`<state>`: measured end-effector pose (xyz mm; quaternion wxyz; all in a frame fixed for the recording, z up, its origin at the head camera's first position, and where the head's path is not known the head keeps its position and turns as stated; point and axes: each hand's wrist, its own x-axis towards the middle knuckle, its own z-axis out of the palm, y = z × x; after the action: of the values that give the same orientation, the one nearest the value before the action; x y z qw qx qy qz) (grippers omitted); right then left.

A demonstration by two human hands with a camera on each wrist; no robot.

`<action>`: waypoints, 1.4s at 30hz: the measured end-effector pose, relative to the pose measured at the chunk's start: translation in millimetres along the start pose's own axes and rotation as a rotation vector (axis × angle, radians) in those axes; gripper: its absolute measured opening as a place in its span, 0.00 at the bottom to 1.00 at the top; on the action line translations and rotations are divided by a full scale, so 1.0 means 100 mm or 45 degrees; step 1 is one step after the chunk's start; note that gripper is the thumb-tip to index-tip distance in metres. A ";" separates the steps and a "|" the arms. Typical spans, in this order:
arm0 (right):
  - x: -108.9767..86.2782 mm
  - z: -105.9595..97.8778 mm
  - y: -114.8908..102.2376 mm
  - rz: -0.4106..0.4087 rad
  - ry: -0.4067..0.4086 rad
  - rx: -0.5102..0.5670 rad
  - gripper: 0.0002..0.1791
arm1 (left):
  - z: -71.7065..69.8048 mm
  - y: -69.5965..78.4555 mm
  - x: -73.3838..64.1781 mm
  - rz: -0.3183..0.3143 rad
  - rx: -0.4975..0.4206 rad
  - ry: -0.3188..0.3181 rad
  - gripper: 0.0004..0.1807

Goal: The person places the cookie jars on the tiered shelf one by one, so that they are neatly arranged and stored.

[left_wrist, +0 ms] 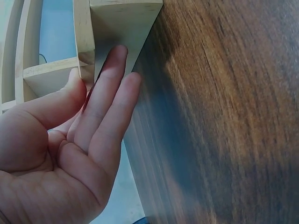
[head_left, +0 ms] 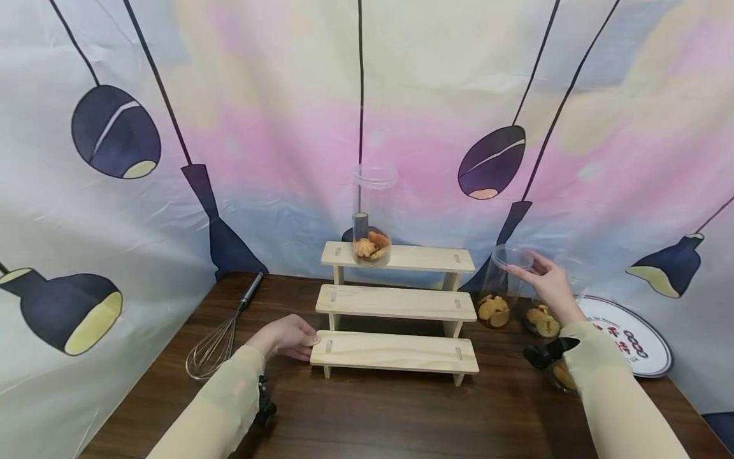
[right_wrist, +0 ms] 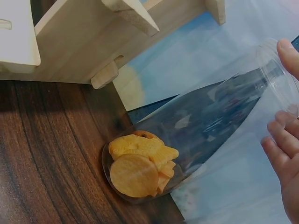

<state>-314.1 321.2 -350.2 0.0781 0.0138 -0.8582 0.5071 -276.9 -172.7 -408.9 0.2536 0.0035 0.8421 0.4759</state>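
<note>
A three-tier wooden display stand (head_left: 395, 349) stands on the table. My left hand (head_left: 287, 336) pinches the left end of its lowest board; in the left wrist view my thumb lies on one face of the board, with two fingers stretched along the other side. To the right of the stand, my right hand (head_left: 545, 284) holds a tall clear plastic jar (head_left: 497, 280) by its rim. Cookies (right_wrist: 135, 170) lie in the bottom of that jar, which looks close to or on the tabletop. Another clear jar (head_left: 373, 204) with cookies stands on the top tier, left of centre.
Beside my left forearm lies a whisk (head_left: 220, 338). More clear jars with cookies (head_left: 541, 320) stand near my right wrist, partly hidden by it. A white oval sign (head_left: 648, 344) lies at the table's right side. A lamp-patterned cloth (head_left: 275, 127) hangs behind the brown table (head_left: 367, 421).
</note>
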 end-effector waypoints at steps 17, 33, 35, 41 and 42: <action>-0.09 -0.22 -0.32 -0.039 0.088 -0.009 0.44 | -0.03 -0.01 0.02 0.003 -0.009 -0.016 0.16; -0.21 -0.40 -0.75 -0.085 0.233 -0.017 0.41 | -0.07 -0.01 -0.02 0.011 0.020 -0.036 0.17; -0.21 -0.40 -0.80 -0.083 0.240 -0.012 0.41 | -0.07 -0.01 -0.02 0.007 0.014 -0.037 0.17; -0.24 -0.42 -0.91 -0.122 0.281 -0.017 0.38 | -0.05 -0.01 -0.01 0.010 0.002 -0.047 0.17; -0.25 -0.42 -0.92 -0.136 0.293 -0.014 0.38 | -0.04 0.00 0.00 0.012 0.001 -0.049 0.17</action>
<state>-275.0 311.6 -253.7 0.2032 0.0009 -0.8443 0.4958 -278.4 -176.3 -407.0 0.2675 0.0166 0.8373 0.4766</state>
